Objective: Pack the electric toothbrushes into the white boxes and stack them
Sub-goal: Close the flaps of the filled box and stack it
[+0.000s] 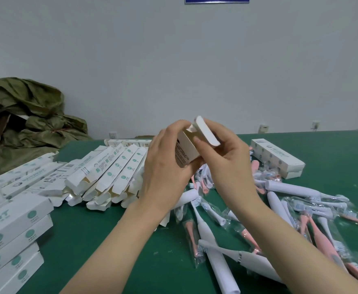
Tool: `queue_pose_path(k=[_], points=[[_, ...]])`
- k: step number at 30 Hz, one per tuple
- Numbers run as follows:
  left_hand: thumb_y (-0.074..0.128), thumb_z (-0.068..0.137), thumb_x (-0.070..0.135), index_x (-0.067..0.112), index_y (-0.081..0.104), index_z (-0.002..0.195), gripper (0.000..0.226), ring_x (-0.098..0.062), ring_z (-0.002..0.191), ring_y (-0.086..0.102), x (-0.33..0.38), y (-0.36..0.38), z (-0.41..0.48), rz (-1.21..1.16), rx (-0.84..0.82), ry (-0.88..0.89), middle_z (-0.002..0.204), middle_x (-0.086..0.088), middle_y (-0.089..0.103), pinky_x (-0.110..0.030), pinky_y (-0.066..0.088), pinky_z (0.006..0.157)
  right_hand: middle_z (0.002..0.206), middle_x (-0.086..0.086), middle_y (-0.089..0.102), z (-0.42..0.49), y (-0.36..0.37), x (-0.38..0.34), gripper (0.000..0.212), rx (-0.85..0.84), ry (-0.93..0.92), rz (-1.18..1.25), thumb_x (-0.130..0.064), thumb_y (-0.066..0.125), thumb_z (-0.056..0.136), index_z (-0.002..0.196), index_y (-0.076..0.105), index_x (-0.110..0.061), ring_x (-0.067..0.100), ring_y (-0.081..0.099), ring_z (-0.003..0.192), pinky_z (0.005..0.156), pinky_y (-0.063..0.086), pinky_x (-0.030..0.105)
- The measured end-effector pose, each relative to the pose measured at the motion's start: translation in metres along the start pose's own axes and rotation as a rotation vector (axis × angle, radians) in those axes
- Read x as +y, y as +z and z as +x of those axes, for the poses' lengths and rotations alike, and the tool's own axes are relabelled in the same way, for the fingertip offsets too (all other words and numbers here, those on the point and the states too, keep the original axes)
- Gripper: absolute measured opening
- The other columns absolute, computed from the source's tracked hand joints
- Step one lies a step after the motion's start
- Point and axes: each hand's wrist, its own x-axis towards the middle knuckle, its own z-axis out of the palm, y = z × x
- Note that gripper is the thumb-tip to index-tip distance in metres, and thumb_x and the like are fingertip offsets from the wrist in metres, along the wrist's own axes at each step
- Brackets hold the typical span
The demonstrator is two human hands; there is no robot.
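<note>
Both hands are holding one long white cardboard box (187, 152) above the green table (110, 240). The left hand (165, 166) is gripping its body, long axis sloping downward, while the right hand (226, 166), nearer the raised end, is pinching the open end flap (207, 132).

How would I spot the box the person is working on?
Look at the green table, between the pile of open boxes on the left and the loose toothbrushes on the right. Above that gap, the left hand and right hand hold one white box. It alone is lifted off the table, its end flap standing open.
</note>
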Motion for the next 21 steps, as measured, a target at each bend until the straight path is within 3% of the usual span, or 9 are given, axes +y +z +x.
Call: queue_pose_path(k=[3,6,10,14,19,21], points=[[0.069,0.072,0.04,0.047,0.039,0.117,0.054,0.002,0.096,0.043,0.001,0.001,-0.001,0.037,-0.014,0.003,0.102,0.033,0.049,-0.01,0.034,0.073,0.101,-0.022,0.067,-0.002,0.0,0.004,0.034,-0.007,0.049,-0.036,-0.019,0.057,0.092,0.123,0.057,-0.032,-0.001,0.062,0.097,0.083,0.051,0.021],[0.078,0.072,0.031,0.047,0.038,0.12,0.065,-0.009,0.101,0.052,0.001,0.0,-0.001,-0.019,-0.002,-0.077,0.107,0.021,0.055,-0.02,0.042,0.074,0.117,-0.023,0.062,-0.004,0.003,0.003,0.044,-0.076,0.072,-0.055,-0.035,0.045,0.09,0.133,0.051,-0.029,-0.007,0.054,0.112,0.096,0.046,0.02],[0.078,0.068,0.039,0.047,0.042,0.109,0.055,-0.006,0.092,0.052,0.005,-0.002,0.001,-0.034,0.045,-0.065,0.095,0.021,0.056,-0.016,0.04,0.069,0.133,-0.01,0.056,-0.007,0.005,-0.002,0.039,-0.043,-0.001,-0.11,-0.026,0.04,0.092,0.129,0.048,-0.035,-0.003,0.048,0.123,0.104,0.042,0.028],[0.077,0.067,0.041,0.047,0.043,0.105,0.051,-0.006,0.088,0.051,0.008,-0.003,0.001,-0.027,0.058,-0.058,0.091,0.022,0.055,-0.009,0.037,0.067,0.134,-0.013,0.05,-0.008,0.005,-0.003,0.038,-0.042,-0.087,-0.225,-0.021,0.039,0.093,0.129,0.041,-0.034,-0.005,0.045,0.126,0.106,0.039,0.024],[0.08,0.066,0.035,0.043,0.048,0.102,0.049,-0.009,0.087,0.055,0.01,-0.006,0.002,-0.031,0.062,-0.05,0.088,0.019,0.058,-0.022,0.044,0.067,0.133,0.001,0.057,-0.007,0.002,0.002,0.042,-0.041,-0.126,-0.33,-0.016,0.039,0.094,0.136,0.047,-0.016,0.005,0.05,0.121,0.099,0.041,0.018],[0.081,0.065,0.031,0.038,0.054,0.102,0.046,-0.011,0.086,0.057,0.011,-0.006,0.001,-0.038,0.067,-0.059,0.088,0.017,0.061,-0.029,0.049,0.07,0.137,0.004,0.052,-0.007,0.002,0.005,0.043,-0.054,-0.149,-0.395,-0.014,0.037,0.094,0.137,0.046,-0.009,0.004,0.044,0.126,0.104,0.037,0.02]])
